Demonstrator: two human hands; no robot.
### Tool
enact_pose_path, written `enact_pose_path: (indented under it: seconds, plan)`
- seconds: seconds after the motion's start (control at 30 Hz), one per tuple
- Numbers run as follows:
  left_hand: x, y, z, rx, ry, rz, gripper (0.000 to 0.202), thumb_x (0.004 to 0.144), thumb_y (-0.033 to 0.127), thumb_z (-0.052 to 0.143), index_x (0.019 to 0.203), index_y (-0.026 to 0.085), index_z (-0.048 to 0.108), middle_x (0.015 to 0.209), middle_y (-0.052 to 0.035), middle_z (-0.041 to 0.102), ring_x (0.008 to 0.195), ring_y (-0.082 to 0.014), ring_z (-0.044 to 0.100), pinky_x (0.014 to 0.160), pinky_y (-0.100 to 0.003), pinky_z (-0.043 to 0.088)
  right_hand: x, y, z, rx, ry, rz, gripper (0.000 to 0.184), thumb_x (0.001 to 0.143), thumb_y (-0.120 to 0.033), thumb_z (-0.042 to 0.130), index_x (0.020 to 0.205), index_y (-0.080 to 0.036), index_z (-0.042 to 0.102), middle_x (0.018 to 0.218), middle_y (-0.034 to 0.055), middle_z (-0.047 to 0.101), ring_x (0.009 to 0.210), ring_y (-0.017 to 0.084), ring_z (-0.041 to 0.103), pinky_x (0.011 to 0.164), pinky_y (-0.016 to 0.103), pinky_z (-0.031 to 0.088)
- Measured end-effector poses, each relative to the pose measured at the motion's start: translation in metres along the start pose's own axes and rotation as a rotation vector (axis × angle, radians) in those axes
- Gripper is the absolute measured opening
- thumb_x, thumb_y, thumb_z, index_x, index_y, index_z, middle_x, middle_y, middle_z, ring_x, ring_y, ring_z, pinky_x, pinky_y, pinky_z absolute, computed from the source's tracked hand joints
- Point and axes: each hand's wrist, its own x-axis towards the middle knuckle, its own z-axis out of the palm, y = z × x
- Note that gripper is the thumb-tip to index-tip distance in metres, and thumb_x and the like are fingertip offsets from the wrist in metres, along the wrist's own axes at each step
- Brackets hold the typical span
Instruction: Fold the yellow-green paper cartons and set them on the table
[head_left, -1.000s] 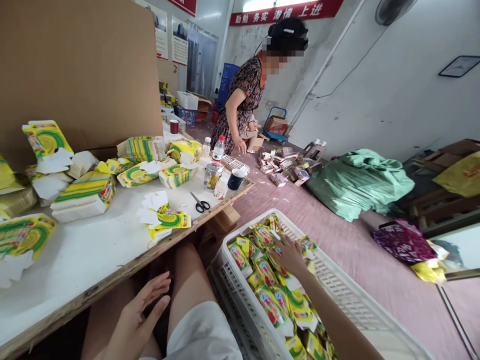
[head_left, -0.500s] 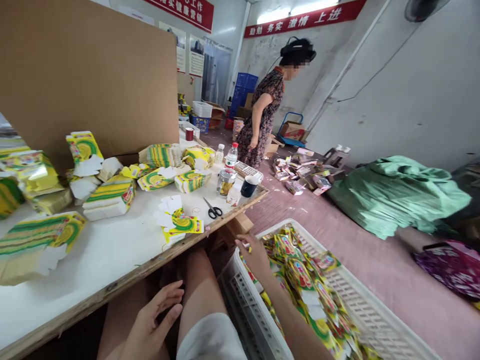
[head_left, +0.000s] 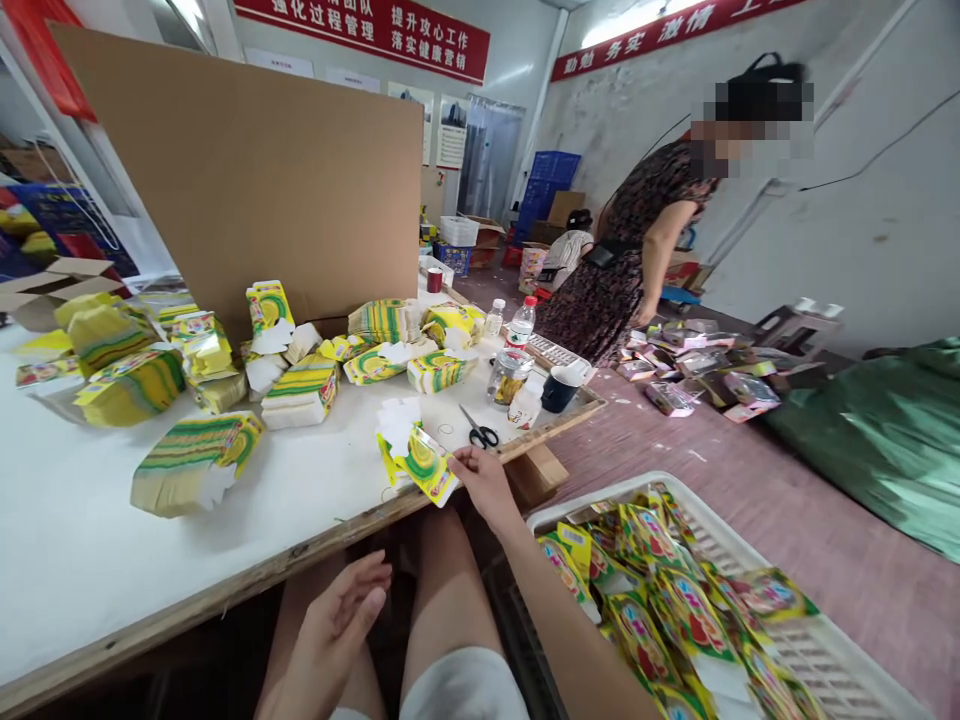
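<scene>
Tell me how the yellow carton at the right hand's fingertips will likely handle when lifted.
The carton is probably light: the right hand pinches only its edge. Its panel looks flat and straight, so likely fairly stiff. Its smooth, glossy-looking face may be slightly slippery.

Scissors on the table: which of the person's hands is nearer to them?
Right: the right hand is just short of the scissors, holding a carton; the left hand is farther back, over the lap.

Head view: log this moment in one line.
right hand: pinching yellow-green carton by edge | left hand: loosely open, empty | black-handled scissors: on table | white plastic basket: holding printed packs
</scene>
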Motion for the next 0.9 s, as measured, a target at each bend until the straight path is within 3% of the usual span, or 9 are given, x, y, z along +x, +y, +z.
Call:
enact_pose_path:
  seconds: [0.17,0.33,0.43,0.57,0.7,0.9]
  plan:
    - [0.017,0.019,0.019,-0.383,0.060,-0.031,0.053,0.079,0.056,0.067,0.120,0.022,0.066,0.125,-0.0135,0.069,0.117,-0.0333,0.063,0.099,-0.047,0.051,-0.085,-0.007,0.018,0.323,-0.149,0.145,0.044,0.078,-0.062,0.061,0.076,-0.018,0.059,0.068,0.0037,0.066,0.059,0.016,0.059,0.059,0.029,0.047]
    - [0.016,0.040,0.022,-0.528,-0.134,-0.072,0.045,0.077,0.047,0.073,0.114,0.021,0.071,0.123,-0.0132,0.071,0.121,-0.0334,0.059,0.101,-0.042,0.049,-0.130,-0.004,0.041,0.813,-0.274,0.474,0.033,0.069,-0.047,0.078,0.073,-0.017,0.065,0.069,0.0025,0.065,0.062,0.014,0.057,0.062,0.025,0.046]
    - [0.013,0.043,0.019,-0.512,-0.147,-0.038,0.041,0.081,0.042,0.071,0.116,0.021,0.071,0.123,-0.0139,0.070,0.122,-0.0330,0.059,0.101,-0.042,0.049,-0.130,-0.006,0.045,0.700,-0.227,0.415,0.032,0.069,-0.047,0.080,0.072,-0.017,0.068,0.071,0.0022,0.067,0.067,0.015,0.059,0.066,0.025,0.047]
    - [0.011,0.033,0.016,-0.435,-0.124,0.015,0.039,0.083,0.036,0.069,0.120,0.023,0.069,0.125,-0.0136,0.069,0.125,-0.0328,0.056,0.103,-0.042,0.047,-0.122,-0.018,0.043,0.467,-0.238,0.226,0.044,0.071,-0.053,0.077,0.097,-0.018,0.072,0.097,0.0082,0.074,0.092,0.024,0.065,0.083,0.033,0.049]
    - [0.009,0.024,0.015,-0.398,-0.159,0.050,0.041,0.087,0.037,0.065,0.125,0.023,0.066,0.130,-0.0132,0.067,0.128,-0.0334,0.053,0.105,-0.042,0.044,-0.122,-0.028,0.040,0.318,-0.253,0.159,0.043,0.072,-0.053,0.075,0.095,-0.017,0.074,0.093,0.0101,0.076,0.087,0.026,0.068,0.079,0.035,0.052]
    - [0.008,0.023,0.015,-0.388,-0.225,0.046,0.042,0.087,0.038,0.064,0.126,0.025,0.065,0.132,-0.0126,0.065,0.130,-0.0341,0.051,0.105,-0.043,0.044,-0.127,-0.034,0.034,0.267,-0.272,0.109,0.043,0.074,-0.053,0.071,0.098,-0.018,0.075,0.096,0.0092,0.077,0.089,0.027,0.068,0.079,0.034,0.052]
